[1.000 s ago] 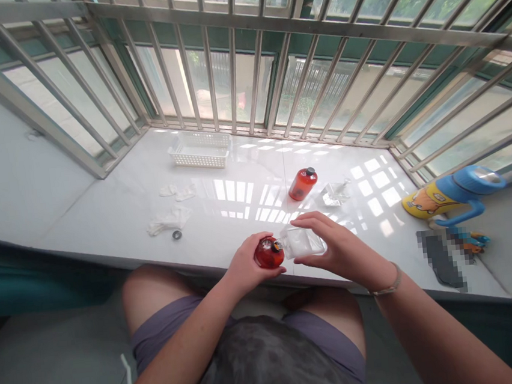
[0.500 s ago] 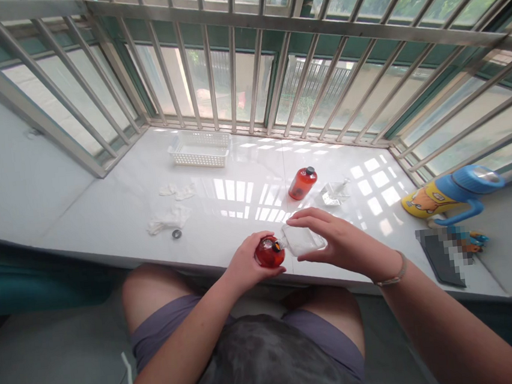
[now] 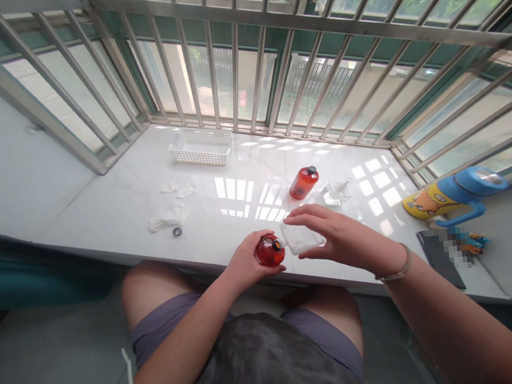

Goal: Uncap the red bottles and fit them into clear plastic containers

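Note:
My left hand [image 3: 250,260] is shut around a red plastic bottle [image 3: 269,251], with the bottle's dark neck pointing right. Just beside that neck, my right hand [image 3: 332,230] holds a clear plastic pouch [image 3: 302,239] with whitish contents, its fingers lying over the top. The pouch's corner sits very close to the bottle's neck; I cannot tell if they touch. Both hands are above the front edge of a white marble sill [image 3: 230,209]. A second red bottle [image 3: 303,182] stands upright beyond them, next to a clear plastic piece [image 3: 336,193].
A white plastic basket [image 3: 201,148] stands at the back, against steel window bars [image 3: 244,66]. White gloves [image 3: 170,217] and a small ring [image 3: 177,231] lie at left. A blue-and-yellow flask [image 3: 453,197] and a dark flat case [image 3: 439,259] lie at right.
My right hand has lifted the pouch slightly away from me and tilted it flatter. My left hand and its bottle have stayed nearly still, and the view has shifted slightly.

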`<action>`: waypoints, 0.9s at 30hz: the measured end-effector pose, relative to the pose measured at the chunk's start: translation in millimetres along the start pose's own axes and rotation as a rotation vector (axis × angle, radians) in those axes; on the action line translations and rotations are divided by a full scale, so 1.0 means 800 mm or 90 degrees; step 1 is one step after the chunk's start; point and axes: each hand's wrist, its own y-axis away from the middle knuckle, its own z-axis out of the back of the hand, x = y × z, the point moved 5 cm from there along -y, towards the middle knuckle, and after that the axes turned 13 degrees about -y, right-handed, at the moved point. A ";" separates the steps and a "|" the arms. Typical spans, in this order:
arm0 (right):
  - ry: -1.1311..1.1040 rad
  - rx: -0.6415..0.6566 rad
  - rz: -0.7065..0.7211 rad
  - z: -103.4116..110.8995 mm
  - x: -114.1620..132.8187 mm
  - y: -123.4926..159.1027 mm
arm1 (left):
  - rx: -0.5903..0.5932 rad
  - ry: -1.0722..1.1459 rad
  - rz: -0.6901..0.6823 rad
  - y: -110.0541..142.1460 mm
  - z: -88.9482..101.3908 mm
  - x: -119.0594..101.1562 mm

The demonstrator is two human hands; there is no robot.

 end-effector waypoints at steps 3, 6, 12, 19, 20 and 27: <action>0.007 0.003 0.006 0.001 0.002 -0.002 | 0.000 0.007 0.002 0.000 0.001 0.000; 0.012 0.003 0.012 0.002 0.004 -0.003 | 0.000 0.010 0.002 0.000 0.001 0.000; 0.020 -0.001 0.018 0.005 0.008 -0.006 | -0.006 0.008 -0.003 0.000 0.000 0.000; 0.031 0.013 0.021 0.007 0.010 -0.007 | -0.004 0.002 -0.007 -0.001 -0.001 0.001; 0.032 0.016 0.019 0.007 0.010 -0.008 | -0.003 0.002 -0.008 -0.002 -0.001 0.001; 0.045 0.027 0.021 0.008 0.011 -0.008 | 0.007 0.005 0.003 -0.003 -0.002 0.002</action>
